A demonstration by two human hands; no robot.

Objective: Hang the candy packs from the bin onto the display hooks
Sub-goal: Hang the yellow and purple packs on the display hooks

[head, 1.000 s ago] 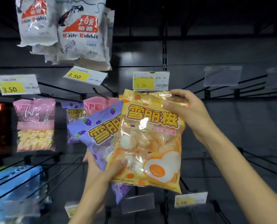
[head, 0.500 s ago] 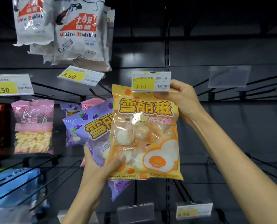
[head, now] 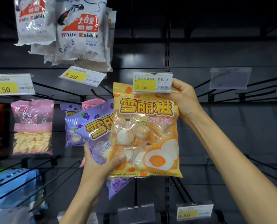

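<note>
The orange candy pack [head: 145,131] has risen since a second ago, so its top edge now sits tucked behind the price tag [head: 152,82] at the tip of the display hook, where before it was held clear below it. The right hand [head: 182,98] has climbed with it and grips the pack's upper right corner just beside the tag, while the left hand [head: 100,160] still pinches the pack's lower left edge, thumb on the front, together with a purple candy pack [head: 94,130] fanned out behind. The white candy bags [head: 79,33] hang unchanged on the hooks above left.
</note>
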